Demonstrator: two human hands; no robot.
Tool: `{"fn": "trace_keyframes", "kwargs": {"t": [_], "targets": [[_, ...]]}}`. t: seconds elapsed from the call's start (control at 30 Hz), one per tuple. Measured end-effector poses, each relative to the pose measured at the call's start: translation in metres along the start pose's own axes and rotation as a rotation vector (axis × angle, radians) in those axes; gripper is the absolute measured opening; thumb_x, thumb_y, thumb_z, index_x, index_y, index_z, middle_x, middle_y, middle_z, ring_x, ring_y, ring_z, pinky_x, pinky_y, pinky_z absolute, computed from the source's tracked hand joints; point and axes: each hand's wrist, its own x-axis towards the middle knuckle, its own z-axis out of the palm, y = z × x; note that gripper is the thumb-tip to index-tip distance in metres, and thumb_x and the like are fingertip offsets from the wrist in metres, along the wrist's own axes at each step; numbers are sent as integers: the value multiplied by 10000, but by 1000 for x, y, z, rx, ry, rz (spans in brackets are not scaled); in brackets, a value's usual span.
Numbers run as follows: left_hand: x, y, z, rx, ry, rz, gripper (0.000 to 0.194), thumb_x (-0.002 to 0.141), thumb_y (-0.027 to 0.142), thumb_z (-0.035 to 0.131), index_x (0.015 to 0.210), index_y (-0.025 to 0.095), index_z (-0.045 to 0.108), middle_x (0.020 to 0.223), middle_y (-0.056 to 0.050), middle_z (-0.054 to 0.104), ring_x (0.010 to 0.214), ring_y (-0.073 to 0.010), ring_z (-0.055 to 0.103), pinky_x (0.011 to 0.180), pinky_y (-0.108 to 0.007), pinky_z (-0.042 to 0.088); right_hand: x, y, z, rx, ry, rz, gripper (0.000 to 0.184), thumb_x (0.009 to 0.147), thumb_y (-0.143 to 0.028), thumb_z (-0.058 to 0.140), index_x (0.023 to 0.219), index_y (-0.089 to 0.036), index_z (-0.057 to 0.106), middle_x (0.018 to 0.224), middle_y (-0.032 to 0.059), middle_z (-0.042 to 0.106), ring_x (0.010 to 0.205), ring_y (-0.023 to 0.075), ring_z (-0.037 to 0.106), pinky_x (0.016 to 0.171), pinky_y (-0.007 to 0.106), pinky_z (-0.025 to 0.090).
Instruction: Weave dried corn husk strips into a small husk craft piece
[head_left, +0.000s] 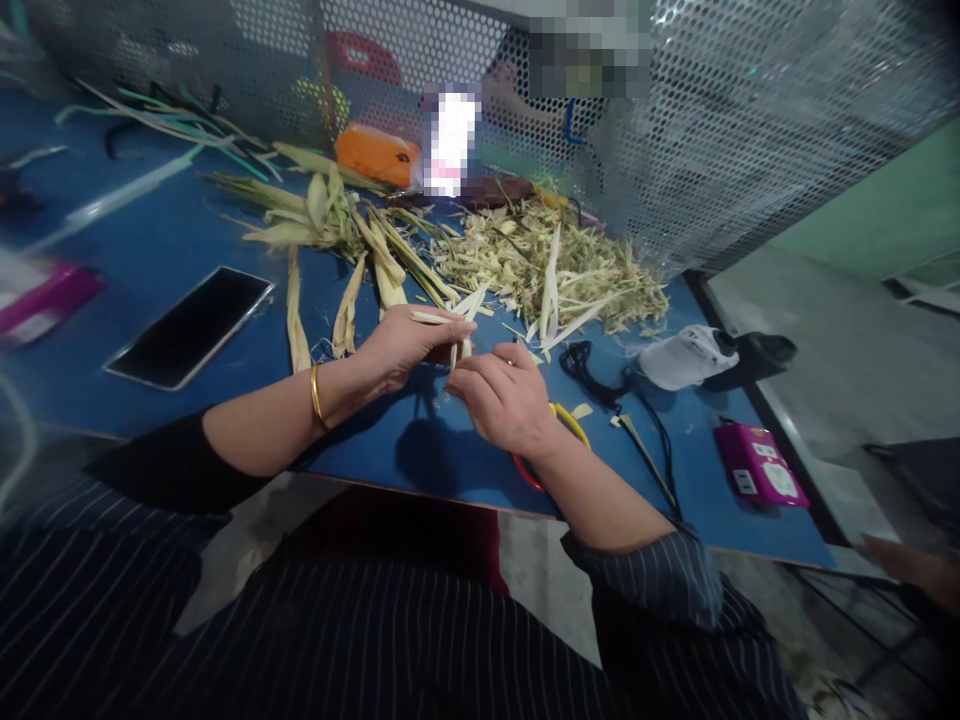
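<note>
My left hand (409,345), with a gold bangle on its wrist, is closed around a few pale leaf strips (466,305) that stick out past its fingers. Just to the right, my right hand (504,398) pinches the lower ends of the same strips, its fingers curled together. Both hands hover above the blue table (390,450) near its front edge. Under my right wrist lies a pair of scissors with red and yellow handles (566,420), partly hidden by the hand.
A heap of shredded leaf scraps (555,265) and longer whole leaves (330,215) lie behind the hands. A dark phone (191,325) rests at left, a pink device (757,465) and a black cable (645,420) at right. A perforated metal screen (750,120) backs the table.
</note>
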Motion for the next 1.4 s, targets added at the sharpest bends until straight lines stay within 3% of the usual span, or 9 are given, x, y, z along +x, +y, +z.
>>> {"fn": "trace_keyframes", "kwargs": {"t": [0.3, 0.37, 0.47, 0.57, 0.7, 0.8, 1.07, 1.27, 1.4], "targets": [[3, -3, -2, -14, 3, 29, 385, 554, 364, 893, 791, 109, 729, 663, -21, 677, 563, -88, 569, 555, -208, 452, 5, -2, 1, 89, -28, -41, 222, 961, -139, 395, 850, -182, 583, 759, 22, 652, 689, 144, 532, 773, 317, 353], [4, -3, -5, -4, -26, 36, 384, 573, 388, 882, 797, 115, 731, 681, -27, 684, 586, -100, 592, 578, -217, 471, 4, -1, -2, 204, 28, 101, 151, 964, -213, 444, 904, -186, 580, 779, 22, 647, 703, 144, 545, 750, 312, 367], [4, 0, -8, 20, -65, 39, 397, 601, 433, 860, 826, 130, 737, 720, -43, 700, 646, -138, 641, 637, -253, 511, 2, 2, -3, 376, 161, 480, 181, 936, -371, 533, 942, -193, 567, 781, 17, 597, 687, 140, 525, 693, 293, 388], [3, 4, -9, 64, -82, 2, 402, 663, 502, 801, 809, 133, 737, 712, -62, 700, 624, -135, 635, 604, -242, 494, 1, 7, 0, 445, 84, 709, 281, 885, -466, 589, 787, -209, 534, 705, -10, 527, 628, 126, 471, 624, 273, 364], [1, 5, -7, 169, -106, 1, 374, 668, 472, 798, 762, 117, 725, 663, -66, 679, 579, -123, 599, 559, -232, 461, 0, 10, 5, 486, -20, 761, 323, 903, -442, 555, 689, -206, 504, 642, -22, 486, 613, 120, 438, 601, 271, 318], [0, 6, -5, 221, -117, 38, 309, 641, 382, 825, 734, 109, 713, 634, -51, 664, 568, -118, 587, 547, -229, 451, 1, 13, 3, 604, 4, 775, 286, 901, -375, 551, 675, -200, 542, 636, -22, 497, 628, 118, 451, 619, 268, 331], [-1, 11, -4, 148, -125, -49, 275, 594, 275, 857, 756, 99, 721, 618, -39, 647, 592, -129, 608, 576, -254, 494, 3, 23, 0, 1010, 142, 1097, 264, 785, -301, 633, 560, -190, 549, 497, -57, 449, 491, 90, 393, 515, 249, 311], [-2, 7, -6, 234, -237, -30, 297, 662, 359, 821, 782, 98, 746, 625, -59, 655, 549, -119, 582, 535, -244, 459, 1, 25, 4, 1251, 152, 1146, 276, 780, -462, 684, 734, -191, 668, 687, -12, 632, 654, 114, 556, 686, 272, 450], [-2, -1, -3, 196, -244, -95, 309, 720, 410, 773, 795, 111, 750, 590, -44, 631, 526, -113, 571, 535, -241, 466, 3, 22, 8, 1280, 226, 1162, 293, 733, -410, 738, 604, -187, 598, 623, -16, 604, 630, 111, 543, 704, 287, 454]]}}
